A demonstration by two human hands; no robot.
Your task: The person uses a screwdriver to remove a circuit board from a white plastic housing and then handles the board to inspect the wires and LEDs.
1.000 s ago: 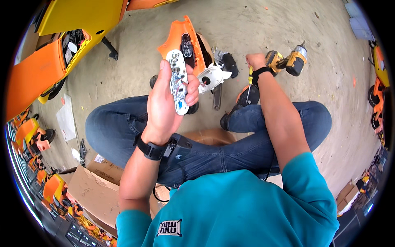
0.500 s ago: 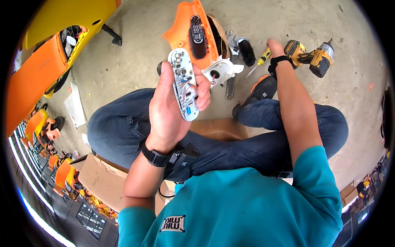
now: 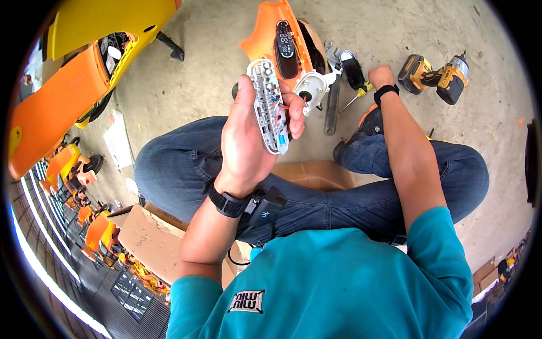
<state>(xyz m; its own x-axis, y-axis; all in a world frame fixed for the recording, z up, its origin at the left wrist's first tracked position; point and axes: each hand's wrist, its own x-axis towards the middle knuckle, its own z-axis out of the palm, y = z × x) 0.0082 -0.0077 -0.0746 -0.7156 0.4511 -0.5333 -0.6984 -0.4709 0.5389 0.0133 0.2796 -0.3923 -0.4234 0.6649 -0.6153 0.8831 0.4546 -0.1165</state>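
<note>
My left hand (image 3: 247,135) is raised over my lap, thumb and fingers closed around the sides of a long, rounded circuit board (image 3: 273,107). Its left side shows a pale ribbed frame, and thin red and blue wires lie across the middle. Just beyond my fingertips is a white plastic cover (image 3: 320,85) with a dark round part in it. To the right, my right hand (image 3: 382,75) is closed at the handle end of a screwdriver (image 3: 358,95) with a yellow-and-black handle. Its shaft points down-left, close to the floor. Most of that hand's fingers are hidden.
An orange panel with a black display (image 3: 287,48) lies ahead. Near it are a wrench (image 3: 332,107) and a black oblong part (image 3: 352,70). A cordless power tool (image 3: 437,78) is at right. Orange-yellow bodywork (image 3: 84,73) stands left; a cardboard box (image 3: 152,237) sits beside me.
The circuit board has turned in my left hand, bringing the ribbed frame into sight. My right hand and the screwdriver have come slightly nearer to me. The whole view has shifted a little.
</note>
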